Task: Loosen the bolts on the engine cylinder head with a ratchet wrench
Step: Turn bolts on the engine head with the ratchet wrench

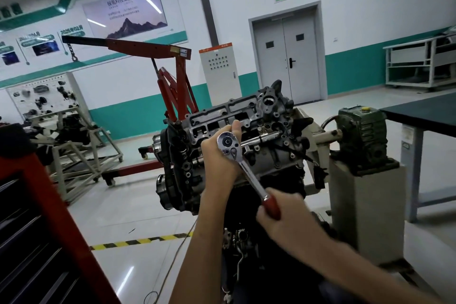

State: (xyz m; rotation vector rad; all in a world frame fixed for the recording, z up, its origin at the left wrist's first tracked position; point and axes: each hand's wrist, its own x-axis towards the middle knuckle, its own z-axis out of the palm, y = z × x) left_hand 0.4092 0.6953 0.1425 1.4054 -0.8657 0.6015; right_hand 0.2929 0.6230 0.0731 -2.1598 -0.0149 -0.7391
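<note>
Judging by how things sit, I am partway through the job: the ratchet wrench [243, 163] is on the engine, its extension bar [264, 138] reaching away from me into the cylinder head [246, 116]. The bolt at its far end is sunk out of sight, so I cannot tell how slack it is, nor how many of the others are already loose. My left hand [219, 153] cups the round head of the wrench, fingers curled behind it and thumb up beside it, steadying it. My right hand [283, 217] is wrapped tight round the red handle [271, 206], which slants down toward me. The cylinder head lies just beyond my left hand, tilted on its stand.
</note>
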